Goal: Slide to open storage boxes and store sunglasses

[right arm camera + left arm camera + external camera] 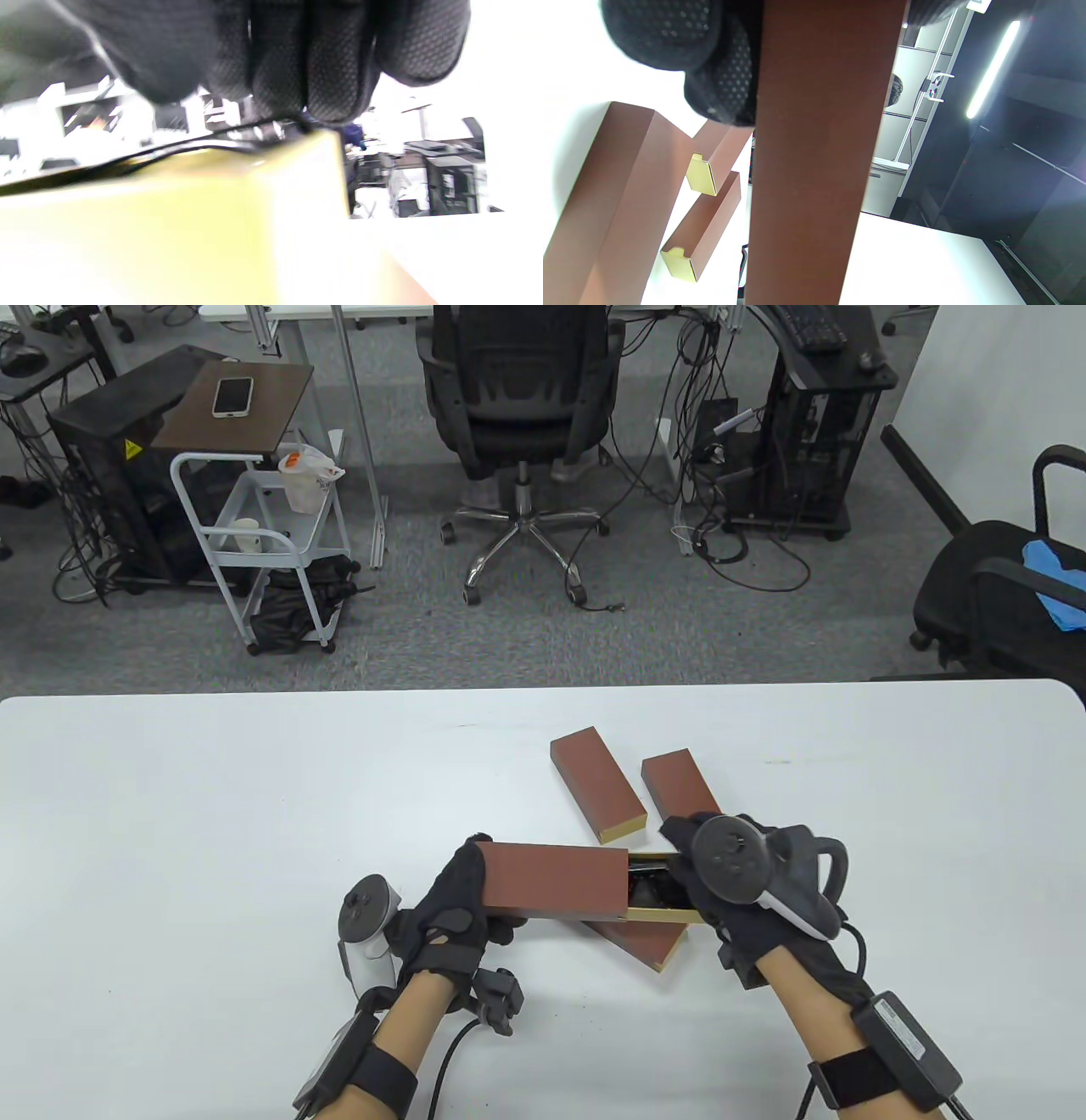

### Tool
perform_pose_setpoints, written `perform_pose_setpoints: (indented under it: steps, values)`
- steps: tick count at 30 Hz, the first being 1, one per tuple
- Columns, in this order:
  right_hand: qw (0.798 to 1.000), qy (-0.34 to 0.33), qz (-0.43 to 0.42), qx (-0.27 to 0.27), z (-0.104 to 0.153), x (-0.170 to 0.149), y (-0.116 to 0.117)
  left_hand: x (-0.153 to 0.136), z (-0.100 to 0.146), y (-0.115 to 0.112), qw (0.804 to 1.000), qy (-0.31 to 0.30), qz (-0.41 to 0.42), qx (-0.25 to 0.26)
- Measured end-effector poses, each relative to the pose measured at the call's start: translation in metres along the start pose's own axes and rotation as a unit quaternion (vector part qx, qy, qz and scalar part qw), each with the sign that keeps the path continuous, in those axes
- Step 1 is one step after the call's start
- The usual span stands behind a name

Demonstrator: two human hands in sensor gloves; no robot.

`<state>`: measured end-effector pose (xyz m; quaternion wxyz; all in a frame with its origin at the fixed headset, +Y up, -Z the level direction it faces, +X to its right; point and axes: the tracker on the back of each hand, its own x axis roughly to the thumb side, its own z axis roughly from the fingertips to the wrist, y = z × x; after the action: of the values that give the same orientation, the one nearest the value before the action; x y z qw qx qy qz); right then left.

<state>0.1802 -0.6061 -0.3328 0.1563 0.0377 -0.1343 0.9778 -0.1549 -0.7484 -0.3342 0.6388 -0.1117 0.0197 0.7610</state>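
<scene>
1. Table view. The left hand (454, 912) grips the brown sleeve (556, 881) of a storage box at its left end, fingers wrapped over the end and held above the table (212, 814). The right hand (721, 882) holds the yellow inner tray (657, 912) where it sticks out of the sleeve's right end. Dark sunglasses (649, 886) lie in the exposed part of the tray. Judged stage: glasses loaded, tray partly out, closing not yet done.
2. Same view. Three more boxes lie on the table: one (598, 785) beyond the held box, another (679, 789) just right of it, a third (645, 942) under the held one. Whether they are filled cannot be told.
3. Left wrist view. Gloved fingers (721, 84) press the sleeve's side (814, 152), curled round it. The closed boxes show yellow end tabs (701, 174).
4. Right wrist view. Blurred. Fingertips (322, 84) bunch on the tray's yellow corner (297, 178); a thin dark line runs along the edge, likely the glasses' frame.
</scene>
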Motion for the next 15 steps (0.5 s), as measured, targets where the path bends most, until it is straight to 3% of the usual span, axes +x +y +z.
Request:
perform_pose_setpoints:
  steps: [2,4,6,7,9,15]
  values:
    - [0.995,0.064,-0.071,0.03,0.002,-0.026,0.009,0.0,0.0,-0.001,1.0,0.0,0.005,-0.006]
    - [0.974,0.107,-0.193,0.053,0.008,-0.051,0.024,0.0,0.0,-0.003,1.0,0.0,0.005,-0.008]
    - [0.928,0.141,-0.339,0.06,0.015,-0.067,0.041,-0.002,-0.001,-0.005,1.0,-0.001,0.002,-0.013]
    - [0.89,0.161,-0.421,0.065,0.02,-0.074,0.052,-0.004,-0.001,-0.006,1.0,-0.002,0.0,-0.016]
    - [0.862,0.171,-0.471,0.074,0.026,-0.078,0.064,-0.007,-0.001,-0.008,1.0,0.001,-0.001,-0.023]
    - [0.87,0.171,-0.458,0.069,0.039,-0.088,0.087,-0.011,-0.001,-0.009,1.0,0.009,-0.018,-0.024]
